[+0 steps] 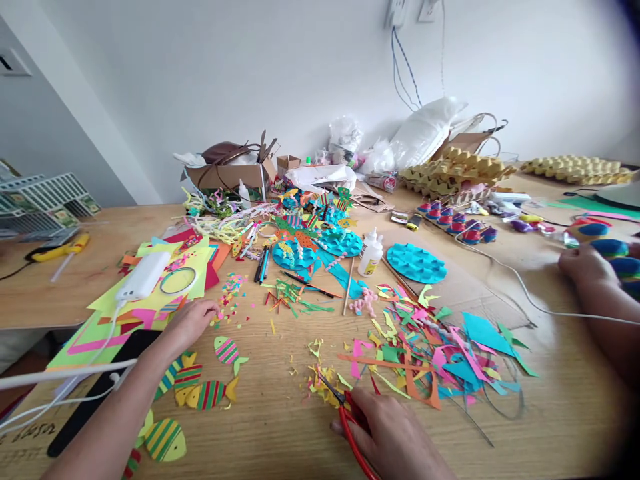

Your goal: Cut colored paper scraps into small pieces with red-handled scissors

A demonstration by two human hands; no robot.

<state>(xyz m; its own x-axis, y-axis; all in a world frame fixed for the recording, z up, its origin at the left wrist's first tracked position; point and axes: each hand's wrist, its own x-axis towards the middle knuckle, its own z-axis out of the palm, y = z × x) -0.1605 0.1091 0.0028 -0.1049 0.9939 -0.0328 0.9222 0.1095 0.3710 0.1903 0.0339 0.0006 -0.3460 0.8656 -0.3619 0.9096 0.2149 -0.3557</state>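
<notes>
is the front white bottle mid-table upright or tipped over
Upright: the front white bottle stands on its base with its narrow top pointing up.

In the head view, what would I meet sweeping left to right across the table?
Yellow glue gun → white power bank → left hand → upright-lying pens → red-handled scissors → rightmost turquoise oval → co-worker's hand.

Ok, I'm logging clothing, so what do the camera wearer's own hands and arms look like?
The left hand is bare, with no glove; no sleeve or watch shows on the visible forearm. The right hand is ungloved too, but the picture's edge cuts it off near the wrist, so any sleeve there cannot be told.
</notes>
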